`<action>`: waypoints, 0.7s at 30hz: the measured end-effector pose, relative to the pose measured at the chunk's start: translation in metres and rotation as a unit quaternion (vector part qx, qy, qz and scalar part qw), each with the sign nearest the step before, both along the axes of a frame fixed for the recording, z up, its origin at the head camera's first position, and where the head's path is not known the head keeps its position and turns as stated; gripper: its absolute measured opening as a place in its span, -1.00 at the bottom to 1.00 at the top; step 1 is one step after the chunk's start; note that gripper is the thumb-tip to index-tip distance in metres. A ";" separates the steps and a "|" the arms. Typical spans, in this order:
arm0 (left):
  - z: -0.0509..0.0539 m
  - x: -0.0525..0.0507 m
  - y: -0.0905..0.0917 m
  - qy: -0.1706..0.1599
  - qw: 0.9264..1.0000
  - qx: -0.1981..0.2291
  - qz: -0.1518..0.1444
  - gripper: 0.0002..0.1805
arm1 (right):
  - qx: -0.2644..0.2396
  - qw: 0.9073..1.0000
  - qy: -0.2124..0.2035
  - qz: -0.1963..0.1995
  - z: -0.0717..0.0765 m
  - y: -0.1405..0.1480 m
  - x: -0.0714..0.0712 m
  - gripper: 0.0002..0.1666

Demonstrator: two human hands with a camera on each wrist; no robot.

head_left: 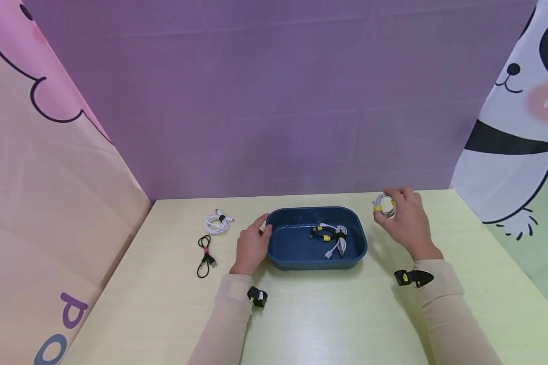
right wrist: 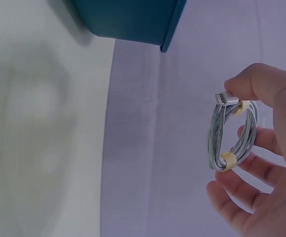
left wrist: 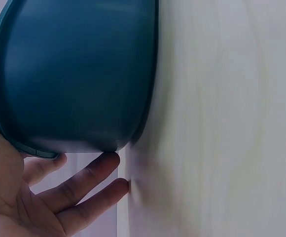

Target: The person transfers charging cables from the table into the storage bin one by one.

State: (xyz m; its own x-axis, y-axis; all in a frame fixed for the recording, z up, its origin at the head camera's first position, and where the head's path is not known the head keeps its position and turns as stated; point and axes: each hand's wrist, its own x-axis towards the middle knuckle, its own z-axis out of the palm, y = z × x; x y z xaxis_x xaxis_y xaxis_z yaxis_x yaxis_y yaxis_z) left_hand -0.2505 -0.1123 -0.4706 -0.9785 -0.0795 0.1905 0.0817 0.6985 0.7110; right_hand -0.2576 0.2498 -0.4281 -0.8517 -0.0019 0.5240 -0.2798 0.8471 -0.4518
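Observation:
My right hand (head_left: 406, 220) pinches a coiled grey-white cable (right wrist: 232, 136) between thumb and fingers, raised beside the right end of a blue plastic bin (head_left: 297, 264). Yellow ties band the coil, and its metal plug shows under the thumb in the right wrist view. At the bin's left end, my left hand (head_left: 251, 246) holds the rim; in the left wrist view its fingers (left wrist: 86, 180) spread along the outer wall and the thumb is hidden. Inside the bin lie a black cable with yellow ties (head_left: 321, 233) and a white cable with a black tie (head_left: 341, 242).
Left of the bin, a coiled white cable (head_left: 216, 224) lies on the pale wooden table (head_left: 319, 319). Nearer me is a black cable with a red tie (head_left: 205, 256). A purple cloth (head_left: 274, 101) stands behind the table, with printed panels at both sides.

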 end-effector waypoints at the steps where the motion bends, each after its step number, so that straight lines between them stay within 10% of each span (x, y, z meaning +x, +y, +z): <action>1: 0.000 0.000 0.000 0.000 1.000 0.001 0.001 -0.53 | 0.002 1.000 0.005 0.002 0.001 -0.001 0.000 -0.36; 21: 0.002 -0.003 0.000 -0.006 1.000 -0.010 0.004 -0.52 | 0.016 0.998 0.046 0.025 0.016 -0.011 0.007 -0.36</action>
State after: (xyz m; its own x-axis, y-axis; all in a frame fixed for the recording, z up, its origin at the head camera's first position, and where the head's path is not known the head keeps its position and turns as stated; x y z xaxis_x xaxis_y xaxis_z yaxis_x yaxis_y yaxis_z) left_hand -0.2531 -0.1125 -0.4689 -0.9802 -0.0830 0.1796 0.0673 0.7137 0.6972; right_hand -0.2511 0.2390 -0.4124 -0.7983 -0.0622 0.5990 -0.3616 0.8448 -0.3943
